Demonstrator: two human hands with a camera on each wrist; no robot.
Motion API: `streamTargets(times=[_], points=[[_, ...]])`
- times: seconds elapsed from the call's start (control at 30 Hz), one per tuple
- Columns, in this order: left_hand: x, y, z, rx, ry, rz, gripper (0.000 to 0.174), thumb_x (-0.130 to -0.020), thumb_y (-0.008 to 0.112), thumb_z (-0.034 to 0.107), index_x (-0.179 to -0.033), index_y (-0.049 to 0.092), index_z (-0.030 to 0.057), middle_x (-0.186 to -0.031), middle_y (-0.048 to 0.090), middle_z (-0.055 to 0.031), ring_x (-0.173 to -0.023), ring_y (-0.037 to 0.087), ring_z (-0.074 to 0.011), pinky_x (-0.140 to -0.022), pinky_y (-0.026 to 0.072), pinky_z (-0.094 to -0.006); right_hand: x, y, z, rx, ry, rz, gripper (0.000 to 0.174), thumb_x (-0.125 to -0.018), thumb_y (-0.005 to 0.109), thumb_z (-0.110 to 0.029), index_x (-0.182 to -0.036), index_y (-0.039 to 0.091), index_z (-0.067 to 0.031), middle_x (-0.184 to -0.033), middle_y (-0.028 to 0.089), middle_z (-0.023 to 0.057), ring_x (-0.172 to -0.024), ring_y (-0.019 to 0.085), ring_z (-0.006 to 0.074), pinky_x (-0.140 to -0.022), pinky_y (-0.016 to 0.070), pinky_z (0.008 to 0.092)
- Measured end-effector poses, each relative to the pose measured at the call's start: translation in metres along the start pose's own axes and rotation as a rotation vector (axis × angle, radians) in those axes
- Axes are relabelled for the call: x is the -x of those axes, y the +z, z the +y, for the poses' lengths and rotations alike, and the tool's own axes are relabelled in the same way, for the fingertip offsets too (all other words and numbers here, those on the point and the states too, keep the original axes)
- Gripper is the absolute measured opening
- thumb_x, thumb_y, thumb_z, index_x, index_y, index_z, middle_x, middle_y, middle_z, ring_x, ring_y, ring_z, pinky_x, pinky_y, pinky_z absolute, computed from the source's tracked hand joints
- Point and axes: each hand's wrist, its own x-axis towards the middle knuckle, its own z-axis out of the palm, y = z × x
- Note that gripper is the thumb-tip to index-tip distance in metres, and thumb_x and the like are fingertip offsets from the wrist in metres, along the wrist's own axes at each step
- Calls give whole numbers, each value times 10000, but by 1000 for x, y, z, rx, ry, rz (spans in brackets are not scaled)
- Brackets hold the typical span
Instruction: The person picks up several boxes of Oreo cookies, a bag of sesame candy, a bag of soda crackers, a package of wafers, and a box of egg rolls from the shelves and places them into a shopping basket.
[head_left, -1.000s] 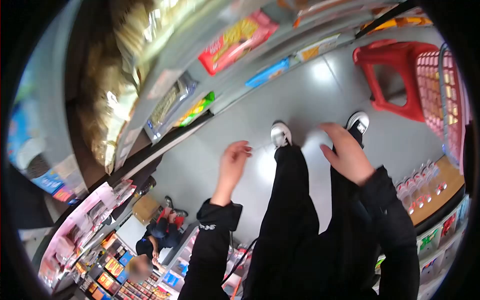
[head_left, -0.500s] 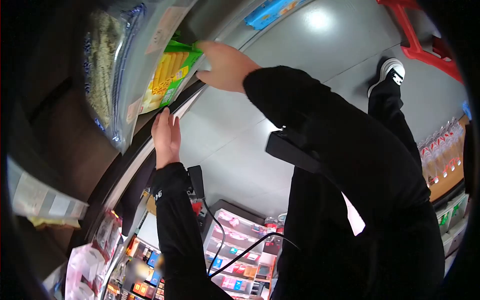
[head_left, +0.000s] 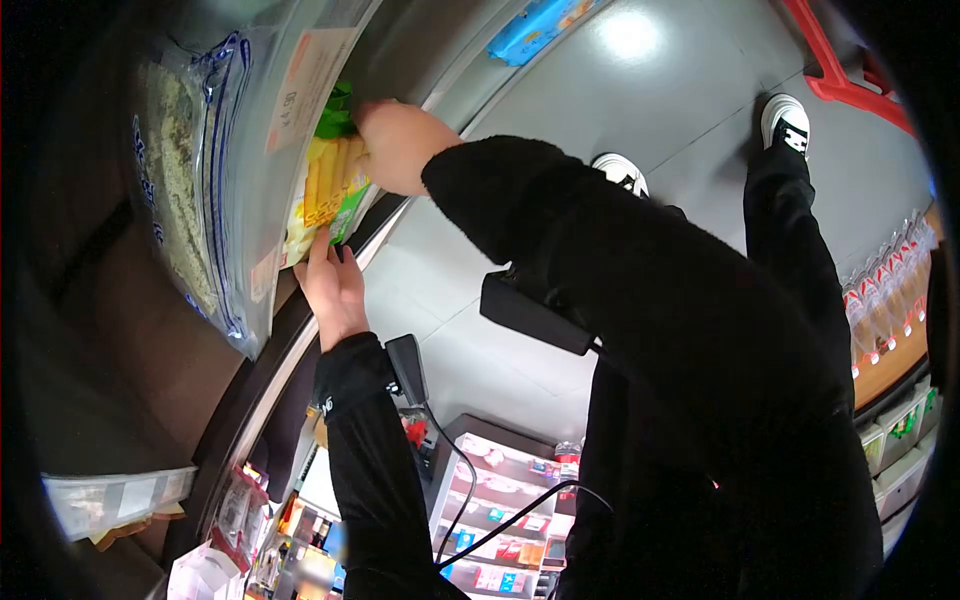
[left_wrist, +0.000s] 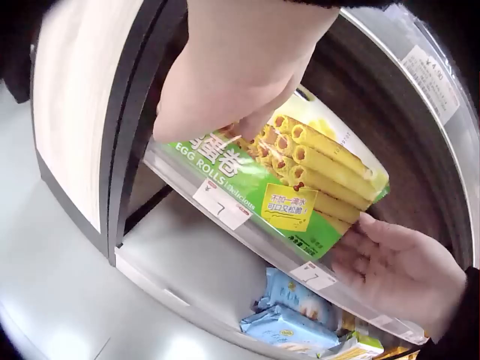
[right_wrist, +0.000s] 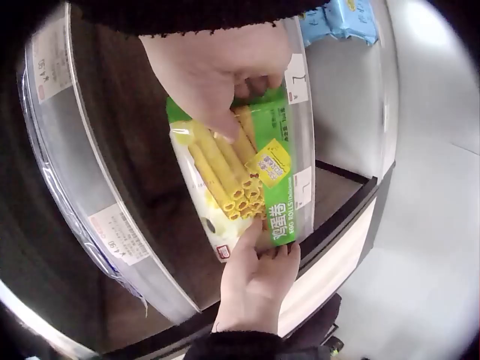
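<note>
A green and yellow bag of egg rolls (right_wrist: 225, 172) lies on the shelf, between both hands. My right hand (head_left: 405, 145) holds its far end; in the right wrist view the thumb rests on the printed front and the fingers curl at the green edge. My left hand (head_left: 335, 295) grips the near end, with one digit over the front and the other fingers at the edge by the shelf lip. In the left wrist view, the left hand (left_wrist: 236, 75) covers part of the printed name, and the right hand (left_wrist: 409, 266) is at the opposite end.
A clear shelf front with price tags (right_wrist: 120, 232) runs beside the bag. Clear bags with blue print (head_left: 205, 200) lie behind it. Blue packs (left_wrist: 292, 322) sit further along. A red stool (head_left: 850, 90) and bottles (head_left: 890, 290) stand across the grey floor.
Both hands first hung over the floor, then moved left to the shelf. The right hand has shifted further onto the egg roll bag, and the left hand has come up to its near end.
</note>
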Motion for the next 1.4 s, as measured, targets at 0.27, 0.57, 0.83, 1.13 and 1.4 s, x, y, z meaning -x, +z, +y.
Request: streamTargets(times=[0.27, 0.57, 0.83, 1.13, 1.4], points=[[42, 2, 8, 73, 80, -59, 319, -742, 545, 55, -1017, 400, 125, -1054, 463, -26, -943, 404, -142, -823, 280, -319, 28, -6, -21, 115, -142, 358, 144, -657, 528, -119, -783, 559, -55, -835, 535, 105, -815, 493, 273, -734, 395, 346], [146, 8, -42, 46, -77, -154, 401, -771, 521, 58, -1128, 350, 120, -1112, 430, -12, -1005, 405, -140, -853, 294, -350, 100, -56, 12, 216, -252, 266, 157, -700, 457, -93, -834, 448, -13, -871, 528, 152, -868, 513, 279, -825, 361, 381], [237, 84, -62, 156, -210, -306, 332, -795, 440, -8, -1114, 349, 12, -1117, 439, -86, -1028, 418, -155, -880, 321, -283, 167, -182, 39, 225, 49, 11, 223, -719, 539, -131, -823, 395, 3, -782, 503, 176, -770, 479, 367, -652, 377, 420], [320, 188, 4, 44, -42, -529, 297, -801, 395, 0, -1095, 353, 14, -1106, 435, -75, -1036, 395, -135, -882, 293, -268, 233, -343, -9, 159, 3, 299, 284, -688, 618, -170, -802, 422, 2, -737, 489, 168, -713, 485, 347, -610, 397, 360], [418, 282, 104, 130, 171, -764, 386, -750, 395, -29, -1126, 315, 8, -1138, 372, -73, -1070, 347, -164, -903, 248, -279, 277, -489, -83, 171, -174, 585, 345, -613, 696, -125, -820, 447, -6, -910, 520, 145, -818, 514, 265, -704, 405, 306]])
